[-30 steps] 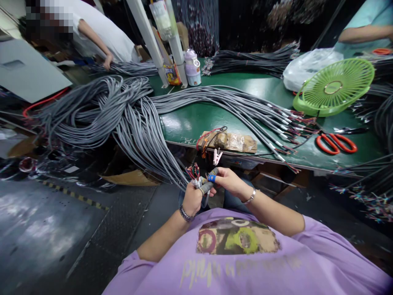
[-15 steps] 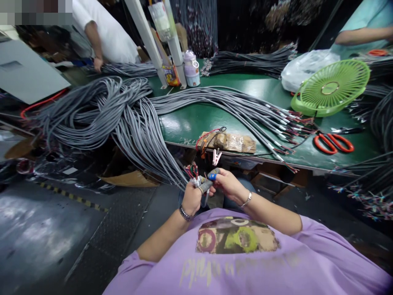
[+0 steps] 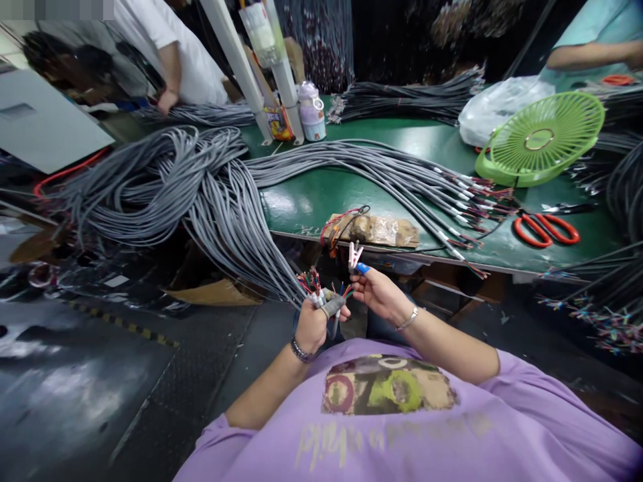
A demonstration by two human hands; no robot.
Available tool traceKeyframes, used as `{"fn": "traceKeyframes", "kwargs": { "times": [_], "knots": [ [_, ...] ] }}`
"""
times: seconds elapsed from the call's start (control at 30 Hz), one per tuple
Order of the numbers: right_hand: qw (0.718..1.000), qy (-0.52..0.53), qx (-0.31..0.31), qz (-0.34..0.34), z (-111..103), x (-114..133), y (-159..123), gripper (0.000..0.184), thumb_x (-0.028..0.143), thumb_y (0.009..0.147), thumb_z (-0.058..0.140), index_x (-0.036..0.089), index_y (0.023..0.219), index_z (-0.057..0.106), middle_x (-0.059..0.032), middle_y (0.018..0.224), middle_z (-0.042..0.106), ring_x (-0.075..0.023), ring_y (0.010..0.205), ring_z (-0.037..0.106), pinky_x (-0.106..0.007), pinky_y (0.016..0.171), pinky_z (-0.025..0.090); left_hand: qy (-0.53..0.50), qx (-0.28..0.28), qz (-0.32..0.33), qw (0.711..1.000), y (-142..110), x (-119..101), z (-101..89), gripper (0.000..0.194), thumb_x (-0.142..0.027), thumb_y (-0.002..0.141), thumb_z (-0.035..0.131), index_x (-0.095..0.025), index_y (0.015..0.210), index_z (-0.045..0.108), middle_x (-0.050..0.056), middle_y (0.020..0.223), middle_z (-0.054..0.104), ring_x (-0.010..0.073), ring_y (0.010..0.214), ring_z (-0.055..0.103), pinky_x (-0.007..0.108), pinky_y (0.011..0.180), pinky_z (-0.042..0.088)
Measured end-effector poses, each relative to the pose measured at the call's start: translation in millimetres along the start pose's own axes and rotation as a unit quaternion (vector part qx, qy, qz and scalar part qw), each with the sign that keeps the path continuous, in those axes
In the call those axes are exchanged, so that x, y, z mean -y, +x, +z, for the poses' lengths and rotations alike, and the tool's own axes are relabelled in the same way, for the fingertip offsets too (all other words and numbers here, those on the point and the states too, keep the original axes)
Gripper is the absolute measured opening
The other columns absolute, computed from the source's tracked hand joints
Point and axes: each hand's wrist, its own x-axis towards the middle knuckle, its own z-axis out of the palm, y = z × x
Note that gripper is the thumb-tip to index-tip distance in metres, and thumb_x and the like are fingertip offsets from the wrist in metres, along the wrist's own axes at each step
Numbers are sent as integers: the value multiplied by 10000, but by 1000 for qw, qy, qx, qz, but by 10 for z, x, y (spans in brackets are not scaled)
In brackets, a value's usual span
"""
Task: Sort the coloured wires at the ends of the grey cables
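My left hand (image 3: pixel 314 321) is closed around a bundle of grey cables (image 3: pixel 256 234), near their stripped ends. Coloured wire ends (image 3: pixel 312 278) stick up above the fist, and a few red and green wires fan out toward my other hand. Grey wrapping covers the left thumb. My right hand (image 3: pixel 379 291) has its thumb and forefinger pinched at the lower end of a pale pink clothespin (image 3: pixel 355 253), at the table's front edge. Blue tape is on one of its fingertips. Just behind lies a taped cardboard piece (image 3: pixel 386 231) with red and black leads.
More grey cables (image 3: pixel 351 155) cross the green table (image 3: pixel 296 207). Orange-handled scissors (image 3: pixel 545 229), a green fan (image 3: pixel 542 140), a plastic bag (image 3: pixel 497 110) and a lilac bottle (image 3: pixel 312 112) stand on it. Co-workers are at the back left (image 3: pixel 175 60) and right (image 3: pixel 587 53).
My right hand has moved up and away from the wires at my left hand, to the clothespin. Red and green wires now show spread between the hands. My left hand stays in place.
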Motion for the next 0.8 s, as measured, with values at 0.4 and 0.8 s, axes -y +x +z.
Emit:
{"fn": "traceKeyframes", "kwargs": {
  "times": [0.4, 0.8],
  "knots": [
    [951, -237, 184, -74, 26, -76, -142, 293, 421, 731, 689, 169, 729, 539, 23, 503, 590, -109, 496, 546, -216, 500, 317, 17, -6, -1, 1000, 11, 90, -34, 229, -340, 694, 718, -140, 619, 635, 49, 585, 681, 154, 553, 641, 239, 525, 506],
    [976, -155, 154, -18, 31, -113, -117, 241, 326, 666, 701, 175, 651, 514, 38, 486, 546, -102, 456, 524, -218, 474, 350, -12, 22, 7, 1000, 27, 25, -22, 241, -358, 691, 731, -135, 646, 653, 48, 604, 682, 150, 557, 637, 243, 528, 508]
  ]
}}
